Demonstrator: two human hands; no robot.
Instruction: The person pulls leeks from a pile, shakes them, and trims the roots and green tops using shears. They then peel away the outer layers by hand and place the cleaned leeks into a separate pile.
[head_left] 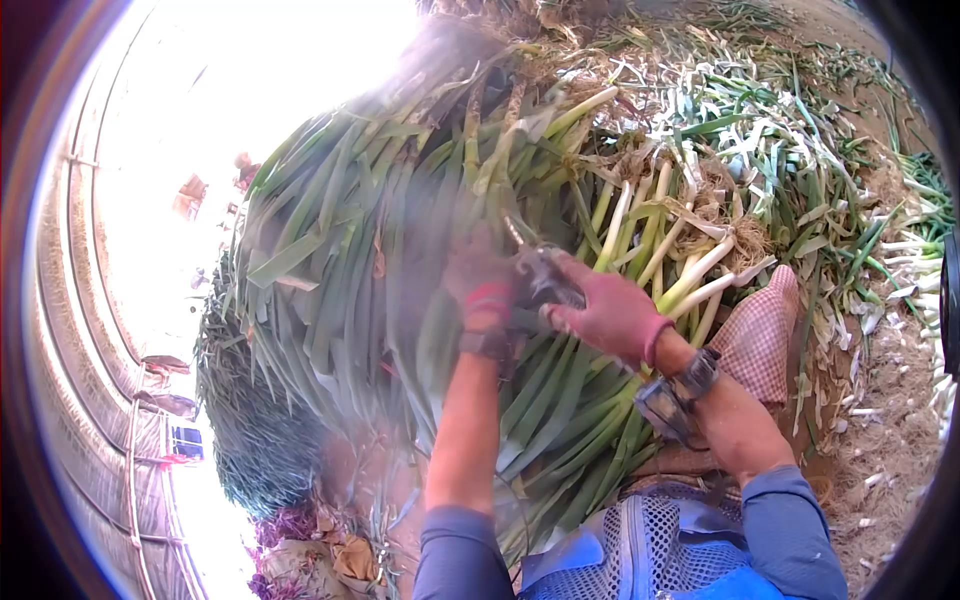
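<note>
Well left of our left hand (482,278), we note curved hoops (78,235) along a pale wall, partly lost in glare. Lower left of it, we log a heap of thin dark-green stalks (248,440), purple plant matter (285,528) below, crumpled brown material (354,557) beside that. Right of our right hand (612,308), we record white stalk pieces (872,412) strewn over root litter (885,500).

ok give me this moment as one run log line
right hand: gloved, holding dark tool | left hand: gloved, blurred, over long green leaves, grip unclear | pale stalks: roots visible
</note>
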